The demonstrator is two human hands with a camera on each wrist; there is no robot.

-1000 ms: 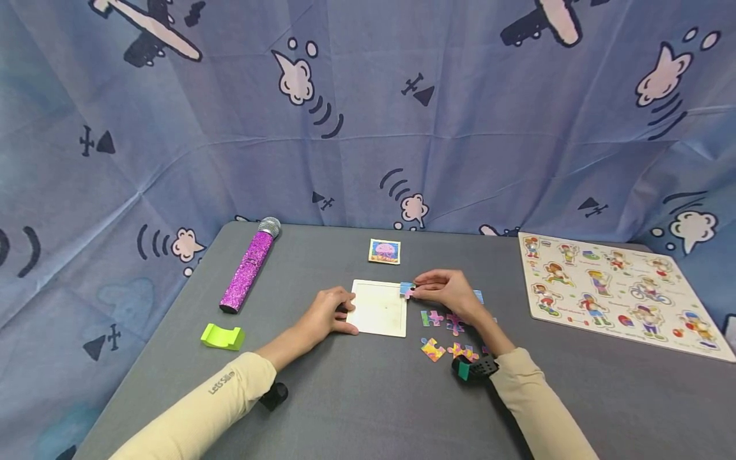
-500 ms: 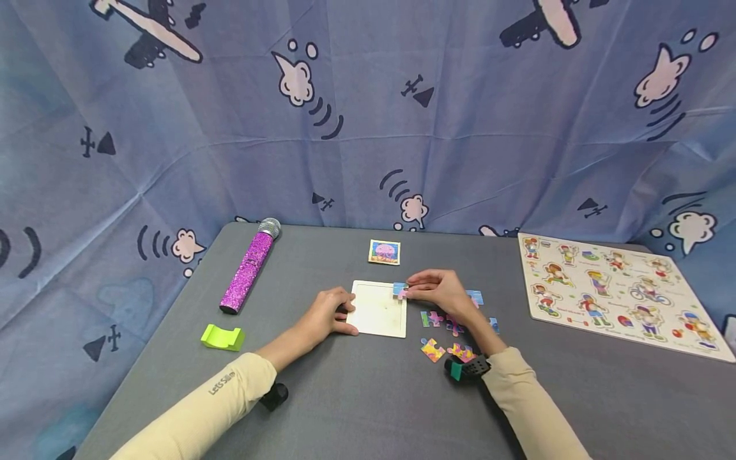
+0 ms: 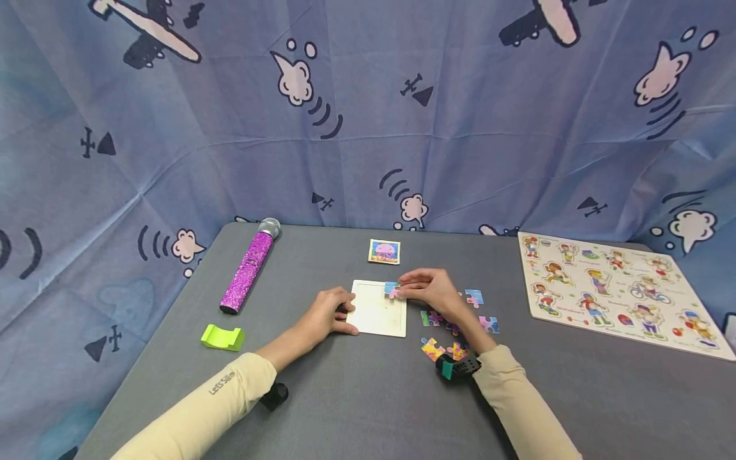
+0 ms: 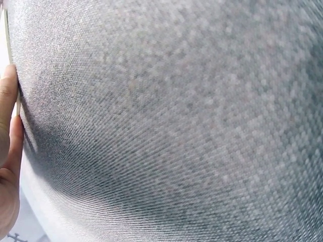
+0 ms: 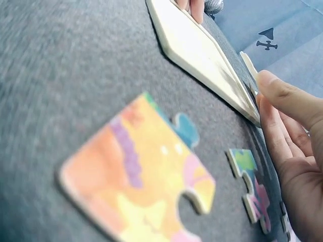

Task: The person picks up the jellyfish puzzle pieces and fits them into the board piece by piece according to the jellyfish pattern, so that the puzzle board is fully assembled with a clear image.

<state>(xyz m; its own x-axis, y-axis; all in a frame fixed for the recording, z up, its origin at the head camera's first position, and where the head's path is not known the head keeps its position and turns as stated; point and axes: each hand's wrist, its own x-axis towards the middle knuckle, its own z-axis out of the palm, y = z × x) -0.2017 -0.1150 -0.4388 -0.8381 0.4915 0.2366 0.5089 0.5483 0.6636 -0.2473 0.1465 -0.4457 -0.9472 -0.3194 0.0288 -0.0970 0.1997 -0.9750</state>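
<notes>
My right hand (image 3: pixel 428 291) pinches a blue and pink jigsaw piece (image 3: pixel 391 289) over the upper right part of a shallow white puzzle tray (image 3: pixel 374 316). In the right wrist view, this piece (image 5: pixel 248 65) shows edge-on at the thumb tip, tilted above the tray. My left hand (image 3: pixel 328 313) holds the tray's left edge with its fingers and thumb; the left wrist view catches only part of that hand (image 4: pixel 7 136). Several loose jigsaw pieces lie right of the tray, among them a yellow-orange one (image 3: pixel 432 349) and a blue-pink one (image 3: pixel 474 298). The right forearm partly hides some.
Behind the tray lies a small jellyfish picture card (image 3: pixel 384 252). A purple glitter microphone (image 3: pixel 248 271) and a lime-green curved block (image 3: pixel 222 337) are at left. On the right rests a large picture board (image 3: pixel 615 291). A blue patterned curtain (image 3: pixel 345 128) hangs behind the grey table (image 3: pixel 345 409).
My right hand has moved left with the jigsaw piece, from the tray's right edge to over its upper right part. The left hand and the tray have stayed in place.
</notes>
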